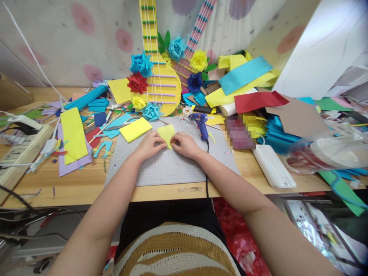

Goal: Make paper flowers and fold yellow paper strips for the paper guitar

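A blue glue gun [203, 130] lies near the right hand [185, 145], a bright yellow stack [135, 129] beside the left hand [150, 145]. Over the grey mat [163, 168], both hands, fingers nearly closed, pinch the lower sides of a small pale-yellow sheet [166, 133].

The person's knitted top [169, 239] shows curved horizontal bands, golden brown alternating with off-white; rows of small openwork holes run along the stripes, some showing dark. Beyond its edge lies a plain black garment [172, 214], visible over the lap and along both sides of the top. The left arm [106, 207] and right arm [247, 189] are bare down to the ungloved left hand [150, 145] and right hand [185, 145].
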`<state>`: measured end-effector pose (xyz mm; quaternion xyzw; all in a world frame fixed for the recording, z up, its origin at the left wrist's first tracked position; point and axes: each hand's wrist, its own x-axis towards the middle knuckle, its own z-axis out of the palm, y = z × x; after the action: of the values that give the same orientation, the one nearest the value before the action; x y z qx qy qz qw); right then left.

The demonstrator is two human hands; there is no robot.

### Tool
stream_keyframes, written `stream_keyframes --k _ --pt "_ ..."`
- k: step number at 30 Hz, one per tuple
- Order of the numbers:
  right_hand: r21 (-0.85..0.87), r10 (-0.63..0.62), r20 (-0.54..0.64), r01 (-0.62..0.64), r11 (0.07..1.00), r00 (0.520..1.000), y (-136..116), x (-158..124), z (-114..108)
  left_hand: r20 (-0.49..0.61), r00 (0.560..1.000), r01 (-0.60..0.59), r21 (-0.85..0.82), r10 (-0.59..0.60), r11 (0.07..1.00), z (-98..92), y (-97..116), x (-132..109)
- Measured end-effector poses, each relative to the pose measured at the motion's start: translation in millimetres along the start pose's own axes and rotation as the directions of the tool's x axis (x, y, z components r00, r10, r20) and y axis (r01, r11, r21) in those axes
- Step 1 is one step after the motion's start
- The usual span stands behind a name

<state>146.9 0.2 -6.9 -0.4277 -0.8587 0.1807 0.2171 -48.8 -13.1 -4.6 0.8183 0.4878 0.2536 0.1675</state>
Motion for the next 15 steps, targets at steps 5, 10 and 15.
stream_keyframes --k 5,10,15 --pt "-0.021 0.016 0.009 -0.015 1.0 1.0 -3.9 0.0 -0.4 -0.032 0.99 0.139 0.044 -0.137 0.989 7.3 6.6 6.8" --pt "-0.027 0.045 0.027 -0.045 0.999 0.999 -7.9 -0.2 -2.8 -0.063 0.984 0.173 0.102 -0.168 0.98 11.7 10.8 10.3" --pt "-0.053 0.022 0.038 -0.02 0.998 0.999 -6.7 -0.5 -2.6 -0.078 0.984 0.166 0.112 -0.158 0.98 12.8 10.2 9.5"
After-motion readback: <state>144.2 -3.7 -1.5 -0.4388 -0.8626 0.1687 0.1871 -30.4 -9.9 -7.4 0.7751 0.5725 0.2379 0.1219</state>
